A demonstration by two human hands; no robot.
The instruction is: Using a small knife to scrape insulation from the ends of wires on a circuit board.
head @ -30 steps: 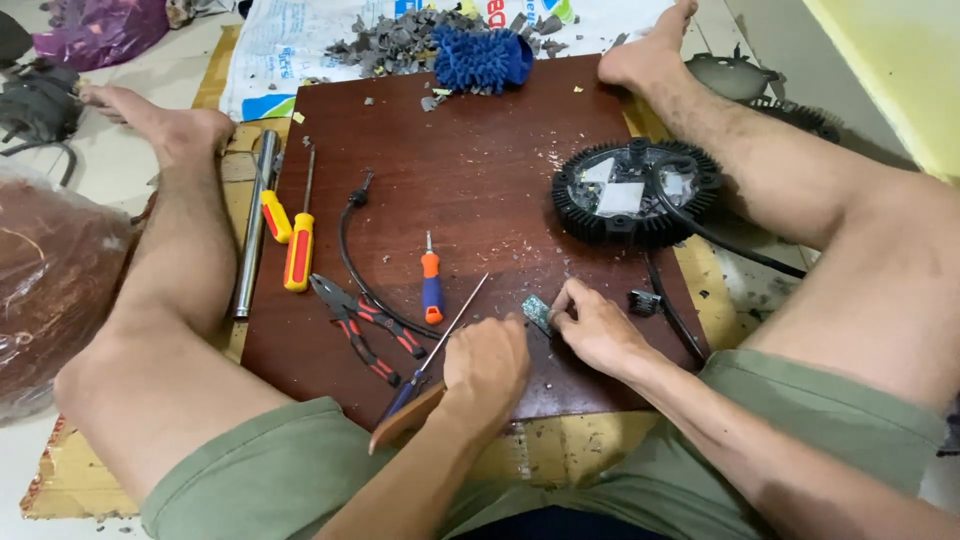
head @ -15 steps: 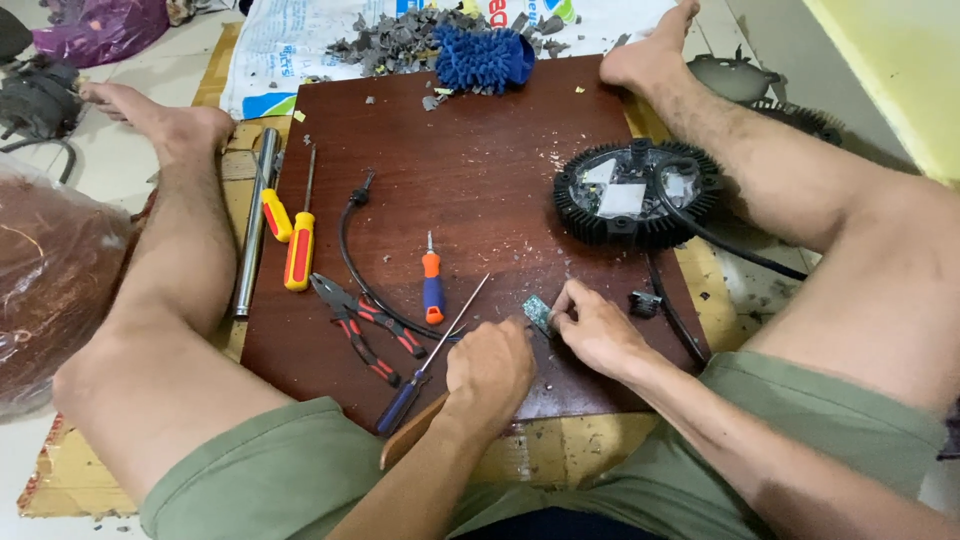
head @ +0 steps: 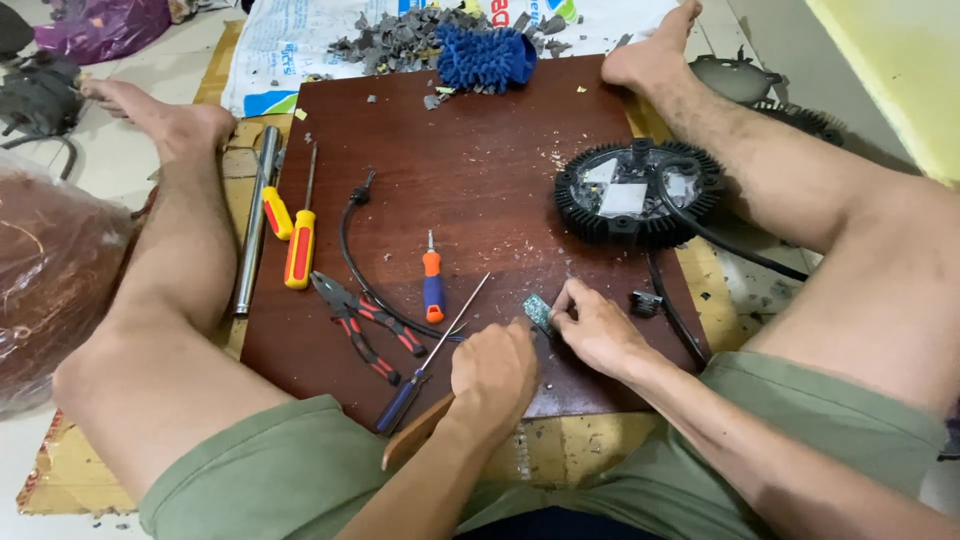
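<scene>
While the left hand (head: pixel 493 375) grips a wooden handle (head: pixel 415 443), right-hand fingers (head: pixel 568 305) pinch a small circuit board (head: pixel 538 311) (green).

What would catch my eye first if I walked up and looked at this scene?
Probably the two hands, left hand and right hand, close together at the near edge of a dark red board, pinching a small green circuit piece. Next, the round black finned lamp housing on the board's right side. Left of the hands lie red-handled pliers and an orange screwdriver, with a fuzzy blue cloth at the far edge.
</scene>
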